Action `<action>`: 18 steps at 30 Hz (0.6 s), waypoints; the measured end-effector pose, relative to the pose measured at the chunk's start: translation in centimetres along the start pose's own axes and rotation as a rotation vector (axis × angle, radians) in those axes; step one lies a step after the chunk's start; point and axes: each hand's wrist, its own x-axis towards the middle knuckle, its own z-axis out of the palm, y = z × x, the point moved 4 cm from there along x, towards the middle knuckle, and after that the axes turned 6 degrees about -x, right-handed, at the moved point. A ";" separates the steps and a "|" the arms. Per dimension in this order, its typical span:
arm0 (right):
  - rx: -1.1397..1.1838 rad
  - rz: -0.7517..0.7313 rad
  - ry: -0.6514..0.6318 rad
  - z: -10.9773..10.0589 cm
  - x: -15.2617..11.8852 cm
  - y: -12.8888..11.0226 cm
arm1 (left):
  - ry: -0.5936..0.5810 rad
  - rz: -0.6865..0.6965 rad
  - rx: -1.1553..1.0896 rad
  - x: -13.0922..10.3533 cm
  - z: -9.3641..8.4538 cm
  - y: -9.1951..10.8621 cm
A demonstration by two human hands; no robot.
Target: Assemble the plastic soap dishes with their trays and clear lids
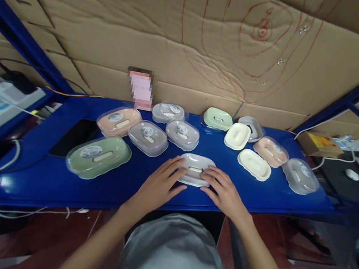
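A pale grey soap dish point(194, 178) with a slot in its middle lies near the front edge of the blue table. My left hand point(161, 180) curves round its left end, fingertips on the rim and thumb along the front. At the right end, my right hand point(223, 191) grips it the same way. Just behind are two grey soap dishes under clear lids, one to the left point(148, 138) and one nearer the middle point(182, 135). Two cream soap dishes, an upper one point(237, 136) and a lower one point(254, 165), lie to the right.
Lidded green point(99, 157) and pink point(119, 121) soap dishes stand at the left. On the right are another pink dish point(271, 151) and a grey one point(300, 176). A phone point(141, 90) leans on the cardboard wall point(115, 26). A dark flat object point(76, 139) and cables lie left.
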 end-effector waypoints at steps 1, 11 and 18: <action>0.001 -0.007 -0.008 0.1 0.0 -0.2 | 0.005 -0.002 0.009 0.0 0.1 -0.1; -0.259 0.183 0.014 -1.9 -1.0 3.8 | 0.080 -0.030 0.100 -2.0 -1.3 0.0; -0.572 0.626 0.043 -5.6 -4.5 11.5 | 0.127 -0.091 0.054 -2.7 -2.1 -0.3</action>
